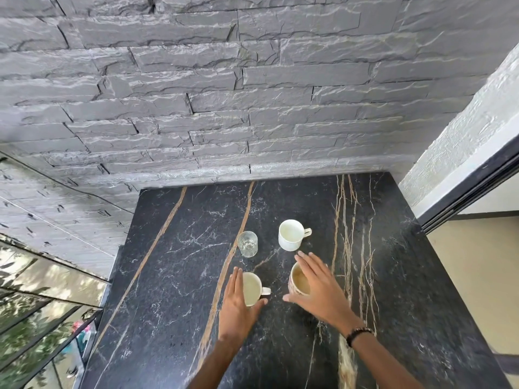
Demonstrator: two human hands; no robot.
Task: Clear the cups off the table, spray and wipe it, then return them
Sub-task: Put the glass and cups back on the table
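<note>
From the head camera I saw a dark marble worktop (174, 276) with golden veins, standing against a grey stone wall (224, 94). Four vessels stood on it, all upright. At the far side there was a clear glass (247, 243), and to the right of it, a little apart, a white cup (290, 235) with its handle pointing to the right. Nearer to me stood a second white cup (252, 288), also with the handle to the right, and to the right of that one a patterned cup (299, 279) with a pale inside.

My left hand (237, 301) was at the left side of the second white cup. Its fingers (235, 279) were straight and together, the thumb reached under the near edge of the cup, and nothing was gripped. I could not tell if the palm touched the cup wall.

My right hand (317, 284) was spread above the patterned cup, covering its right half, with the fingers straight and apart, holding nothing. On this wrist there was a dark bead bracelet (359, 334).
</note>
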